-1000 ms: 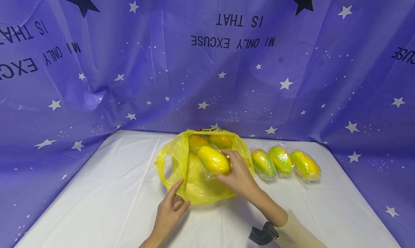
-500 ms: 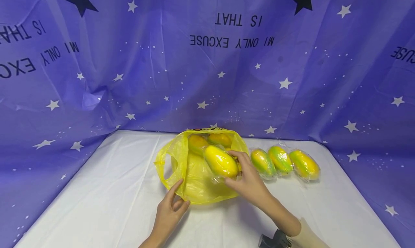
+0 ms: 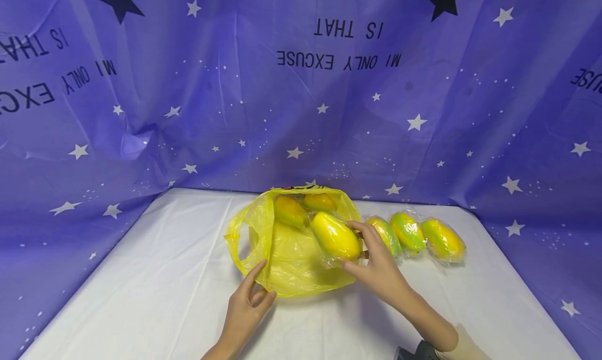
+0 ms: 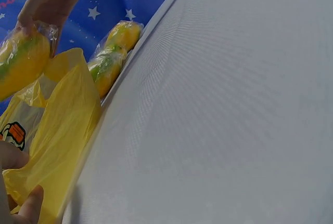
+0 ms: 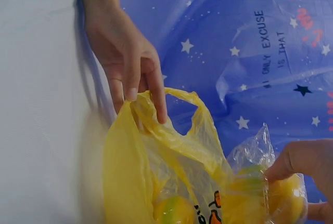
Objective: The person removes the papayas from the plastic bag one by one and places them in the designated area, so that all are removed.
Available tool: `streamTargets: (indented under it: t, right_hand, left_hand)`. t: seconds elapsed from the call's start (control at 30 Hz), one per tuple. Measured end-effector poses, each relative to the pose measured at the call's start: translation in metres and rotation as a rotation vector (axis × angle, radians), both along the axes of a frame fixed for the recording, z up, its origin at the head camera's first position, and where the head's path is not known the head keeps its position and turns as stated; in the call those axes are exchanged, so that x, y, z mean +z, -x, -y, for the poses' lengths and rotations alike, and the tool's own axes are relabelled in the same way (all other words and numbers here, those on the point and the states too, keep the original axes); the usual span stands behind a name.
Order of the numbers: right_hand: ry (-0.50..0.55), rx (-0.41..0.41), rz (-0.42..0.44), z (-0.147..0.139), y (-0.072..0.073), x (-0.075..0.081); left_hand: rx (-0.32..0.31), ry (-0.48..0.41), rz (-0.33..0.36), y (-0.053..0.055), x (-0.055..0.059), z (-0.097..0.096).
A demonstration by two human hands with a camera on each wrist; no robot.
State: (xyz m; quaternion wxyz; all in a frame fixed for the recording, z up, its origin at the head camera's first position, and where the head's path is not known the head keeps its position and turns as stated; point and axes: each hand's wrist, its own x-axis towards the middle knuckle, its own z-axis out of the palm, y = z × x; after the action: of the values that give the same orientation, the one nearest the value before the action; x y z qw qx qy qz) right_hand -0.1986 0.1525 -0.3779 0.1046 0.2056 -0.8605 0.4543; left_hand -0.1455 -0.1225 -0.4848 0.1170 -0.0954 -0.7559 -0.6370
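Note:
My left hand [image 3: 244, 315] pinches the near left rim of a yellow plastic bag [image 3: 296, 281], whose mouth is spread toward me. In the right wrist view, the left hand's thumb and fingers [image 5: 131, 73] sit on both sides of the bag's film. My right hand [image 3: 382, 270] grips a yellow-green mango [image 3: 335, 235] in clear wrap, over the right side of the bag's mouth. Seen from the left wrist, this mango [image 4: 23, 60] is raised above the bag's edge. Inside the bag lie a wrapped mango [image 3: 289, 211] and another mango [image 3: 320, 202] behind it.
To the right of the bag, a row holds a partly covered mango [image 3: 385, 232], a middle mango [image 3: 407, 233] and an outer mango [image 3: 443, 240], all wrapped. A white cloth [image 3: 164, 276] covers the table. A purple star-printed curtain [image 3: 301, 125] stands behind and at both sides.
My right hand has moved to the right with the mango, from the middle of the bag's mouth toward its right side. The left hand has stayed at the rim.

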Motion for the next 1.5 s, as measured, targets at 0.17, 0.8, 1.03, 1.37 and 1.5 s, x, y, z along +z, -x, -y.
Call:
streamTargets:
  t: [0.17,0.8,1.03,1.37,1.5]
  right_hand:
    - [0.027,0.013,0.015,-0.014,-0.004,-0.001]
    - [-0.024,-0.054,0.023,-0.053,-0.019,0.001]
    - [-0.058,-0.102,0.045,-0.071,-0.02,-0.001]
    - [-0.07,-0.133,0.065,-0.081,-0.02,-0.009]
    - [-0.088,-0.136,0.09,-0.083,-0.018,-0.011]
  left_hand:
    - [-0.001,0.001,-0.004,0.0,0.0,0.0]
    - [0.0,0.035,-0.041,-0.001,-0.001,0.0]
    - [-0.015,0.023,-0.03,0.0,-0.001,0.0]
    - [0.001,0.038,-0.034,0.0,-0.001,0.001]
    - [0.0,0.027,-0.026,0.0,-0.001,0.001]
